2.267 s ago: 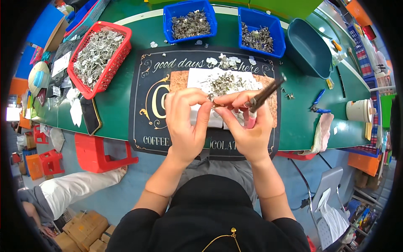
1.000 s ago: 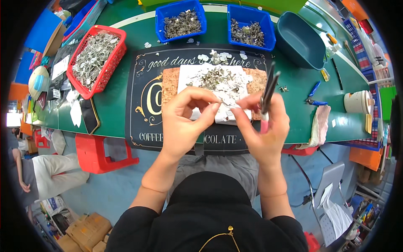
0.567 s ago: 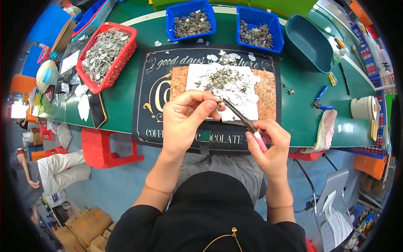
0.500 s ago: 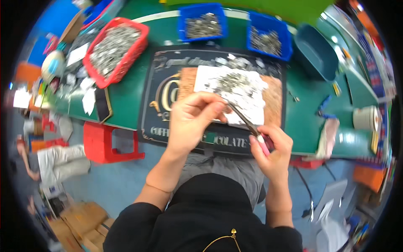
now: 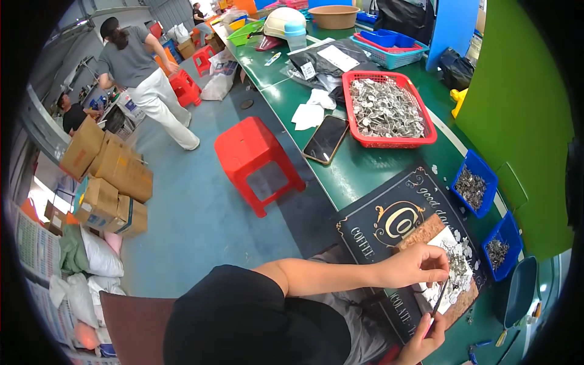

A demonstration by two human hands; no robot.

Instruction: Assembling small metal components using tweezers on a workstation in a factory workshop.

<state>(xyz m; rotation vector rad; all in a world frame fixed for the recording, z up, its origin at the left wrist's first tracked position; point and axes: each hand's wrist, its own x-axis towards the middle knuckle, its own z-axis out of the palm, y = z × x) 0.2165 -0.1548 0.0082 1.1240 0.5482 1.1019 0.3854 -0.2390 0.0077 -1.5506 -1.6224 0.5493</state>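
Note:
My right hand [image 5: 424,340] is closed around a pair of slim dark tweezers [image 5: 439,299] with a pink grip. Their tip reaches up to the fingertips of my left hand [image 5: 413,266]. Thumb and fingers there are pinched together; whatever lies between them is too small to make out. Both hands are over a white pad [image 5: 449,298] on a brown cork board [image 5: 420,235]. Small metal pieces [image 5: 456,260] lie heaped on the pad, partly hidden by my left hand. Under the board is a dark printed mat [image 5: 365,222].
Beyond the mat stand a red basket [image 5: 433,136] of metal pieces, two blue trays [image 5: 457,185] of small parts and a teal bin [image 5: 517,298]. A phone [image 5: 326,140] lies near the table edge. A red stool [image 5: 246,143] and a walking person [image 5: 137,73] are to the left.
The view has swung to the left, bringing the floor, stool and boxes into sight. My hands keep together over the pad, tweezers still at my left fingertips.

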